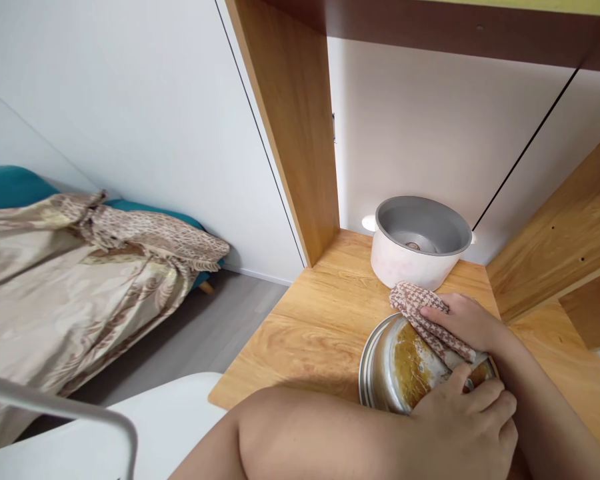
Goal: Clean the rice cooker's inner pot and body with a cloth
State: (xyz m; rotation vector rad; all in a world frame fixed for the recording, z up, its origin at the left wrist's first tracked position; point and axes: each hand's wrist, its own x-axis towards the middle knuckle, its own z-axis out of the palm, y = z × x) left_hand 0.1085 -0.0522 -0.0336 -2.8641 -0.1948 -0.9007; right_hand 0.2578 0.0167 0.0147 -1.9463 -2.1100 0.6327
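Observation:
A metal pot (413,360) with a brown-stained, scratched base lies tipped over on the wooden tabletop, its rim facing left. My right hand (463,320) holds a folded brown-and-white patterned cloth (420,310) against the pot's stained surface. Closer to me, my left hand (473,417) has its fingers curled around the pot's right side, where a dark part shows beneath them. My left forearm crosses in front and hides the pot's lower edge. Just beyond the cloth stands a white pot (413,263) with a grey inside, upright, with a small round thing at its bottom.
The wooden tabletop (300,333) is bounded by an upright panel (300,133) and a slanted panel at right, with a shelf (430,30) above. To the left are a white chair (180,413) and a teal sofa (10,183) draped with a patterned cover.

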